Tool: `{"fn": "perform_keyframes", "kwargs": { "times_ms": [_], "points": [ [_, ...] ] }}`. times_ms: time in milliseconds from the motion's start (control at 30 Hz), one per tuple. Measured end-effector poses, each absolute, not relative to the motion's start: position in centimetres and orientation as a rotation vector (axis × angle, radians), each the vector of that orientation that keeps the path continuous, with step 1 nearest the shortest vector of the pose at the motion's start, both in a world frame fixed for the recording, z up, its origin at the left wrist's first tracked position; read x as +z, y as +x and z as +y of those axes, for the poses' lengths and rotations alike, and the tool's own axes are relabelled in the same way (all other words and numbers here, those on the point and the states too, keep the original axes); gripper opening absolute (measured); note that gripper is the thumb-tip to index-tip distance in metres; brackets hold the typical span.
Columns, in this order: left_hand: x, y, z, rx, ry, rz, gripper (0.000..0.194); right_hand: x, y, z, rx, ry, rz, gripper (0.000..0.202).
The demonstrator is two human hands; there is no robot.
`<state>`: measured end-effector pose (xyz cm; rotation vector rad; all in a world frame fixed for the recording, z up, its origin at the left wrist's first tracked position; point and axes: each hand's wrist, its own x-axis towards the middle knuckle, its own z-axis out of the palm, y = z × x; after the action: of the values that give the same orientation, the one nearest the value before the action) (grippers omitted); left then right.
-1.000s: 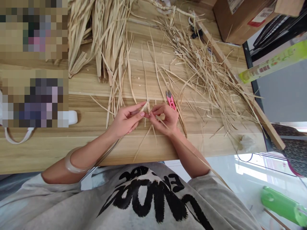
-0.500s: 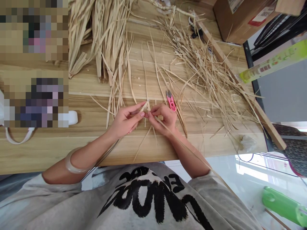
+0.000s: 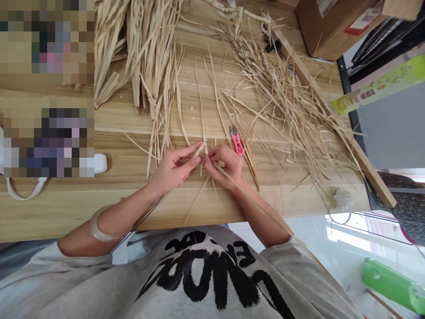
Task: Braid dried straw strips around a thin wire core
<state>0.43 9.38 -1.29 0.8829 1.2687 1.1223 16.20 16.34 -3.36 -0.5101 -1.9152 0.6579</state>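
Near the table's front edge, my left hand (image 3: 174, 168) pinches a small woven straw piece (image 3: 200, 150) between thumb and fingers. A thin metallic tip shows at the upper end of that piece. My right hand (image 3: 224, 165) is closed just beside it, its fingertips gripping a long straw strand (image 3: 254, 200) that trails back over the right forearm. Pink thread snips (image 3: 237, 141) lie just beyond my right hand, blades pointing away. Loose straw strips (image 3: 159, 128) lie beyond my left hand.
A thick straw bundle (image 3: 146, 48) covers the back left. Scattered thin straw (image 3: 285, 97) lies at the right, along a wooden bar (image 3: 345, 146). A cardboard box (image 3: 328, 31) stands at the back right. Black-handled scissors (image 3: 272, 43) lie near the bar. The far left is pixelated.
My right hand has shifted very slightly left, toward the woven piece. Both hands keep their grip.
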Motion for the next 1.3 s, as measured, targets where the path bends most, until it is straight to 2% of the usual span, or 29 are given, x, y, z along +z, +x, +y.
{"fn": "perform_keyframes", "kwargs": {
  "times_ms": [1300],
  "points": [
    [-1.67, 0.7, 9.31, 1.086, 0.979, 1.453, 0.051, -3.26, 15.94, 15.85, 0.588, -0.583, -1.915, 0.02]
  ]
}}
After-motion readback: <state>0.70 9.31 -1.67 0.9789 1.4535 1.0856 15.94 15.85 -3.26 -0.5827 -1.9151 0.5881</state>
